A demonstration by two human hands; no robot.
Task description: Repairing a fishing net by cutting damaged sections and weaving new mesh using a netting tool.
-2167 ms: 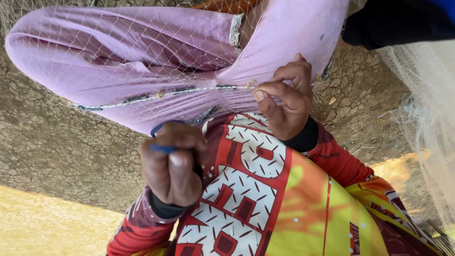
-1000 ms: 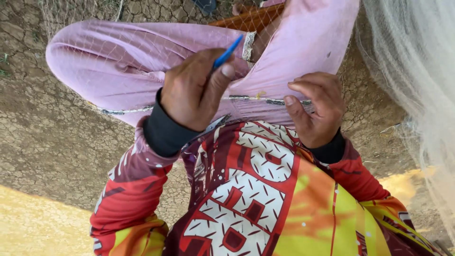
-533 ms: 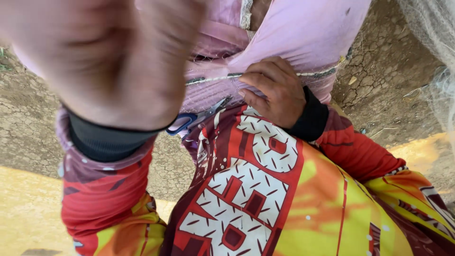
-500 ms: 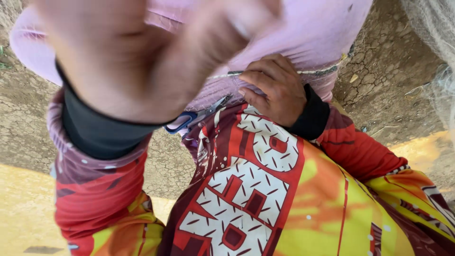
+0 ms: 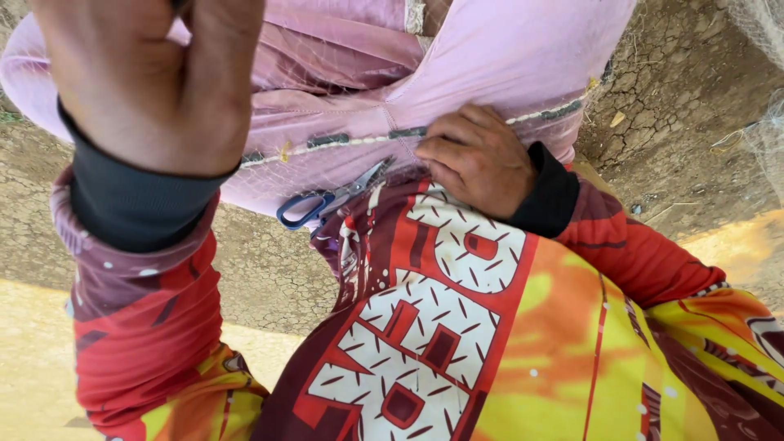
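Observation:
My left hand (image 5: 155,77) is raised close to the camera with its fingers curled into a fist. The blue netting needle it held a second ago is out of sight now. My right hand (image 5: 478,159) rests on my pink trouser leg (image 5: 506,57) and pinches the net's edge rope (image 5: 327,140), a pale cord with dark segments that runs across the thigh. Fine net mesh lies over the pink cloth. Small scissors (image 5: 322,204) with blue handles lie in my lap just left of the right hand.
I sit on cracked dry ground (image 5: 670,82). More pale net (image 5: 763,131) hangs at the right edge. A yellow patch of ground (image 5: 33,359) shows at the lower left. My red and orange patterned shirt (image 5: 457,351) fills the bottom.
My left hand rose from the lap with the blue needle, up towards the camera, and now fills the upper left. The right hand stayed on the rope. The scissors have come into view.

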